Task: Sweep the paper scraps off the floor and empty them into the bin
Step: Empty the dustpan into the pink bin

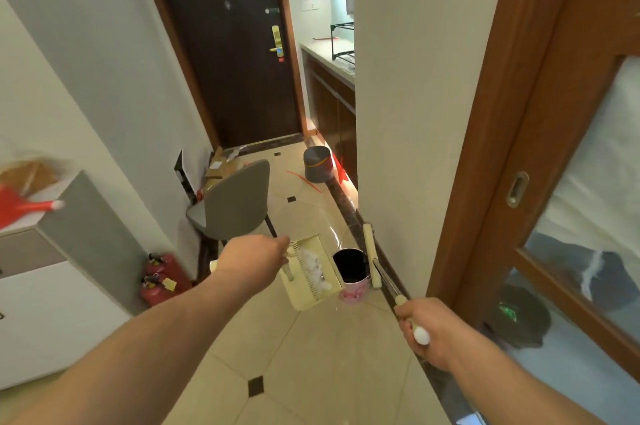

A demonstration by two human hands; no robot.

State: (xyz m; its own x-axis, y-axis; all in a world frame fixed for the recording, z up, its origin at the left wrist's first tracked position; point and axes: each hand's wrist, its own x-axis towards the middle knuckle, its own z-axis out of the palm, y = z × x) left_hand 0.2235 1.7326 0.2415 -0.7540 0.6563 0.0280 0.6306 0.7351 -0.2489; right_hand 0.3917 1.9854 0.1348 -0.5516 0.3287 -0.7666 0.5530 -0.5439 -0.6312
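**Scraps in the pan, bin just alongside**

The emptying step looks to be in hand. On the tiled floor (332, 348), the bin (351, 272) stands open just right of the cream dustpan (311, 274), which carries the white paper scraps (313, 269). The left hand (256, 260) is closed on the pan's handle; the right hand (424, 333) grips the broom (375, 263) by its end. Next, the pan needs lifting over the rim and tipping.

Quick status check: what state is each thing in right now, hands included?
Dustpan: lifted, tilted toward the bin, paper scraps inside.
Bin: open, upright, dark inside.
Broom: head down beside the bin.
Left hand: gripping the dustpan handle.
Right hand: gripping the broom handle.
Front door: closed.
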